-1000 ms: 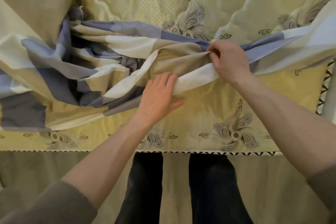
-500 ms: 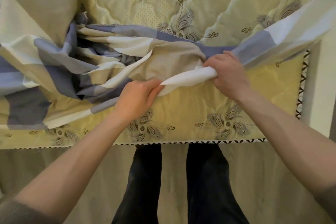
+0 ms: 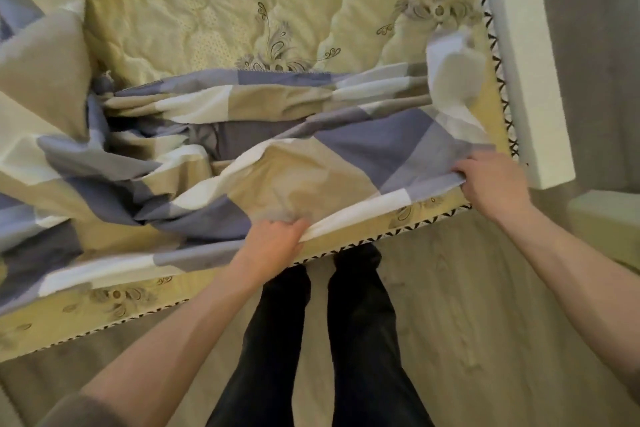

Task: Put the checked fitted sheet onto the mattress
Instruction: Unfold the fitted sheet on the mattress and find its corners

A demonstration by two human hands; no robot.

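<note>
Single view, worn on the head. Looks forward and steeply down from standing height onto the near edge of the mattress (image 3: 242, 10), facing across the bed. Held slightly askew, so that edge runs slantwise from lower left up toward the right. Sits close, within arm's reach: forearms enter from the two bottom corners, with the left hand (image 3: 273, 243) and right hand (image 3: 491, 180) at mid-frame. Shows dark trouser legs (image 3: 360, 322) and the floor (image 3: 467, 288) straight below the lens. Wide-angle, taking in the checked fitted sheet (image 3: 311, 177) across the middle and the mattress's near right corner beside a white panel (image 3: 519, 62). Cuts off the bed's left part and far end.
</note>
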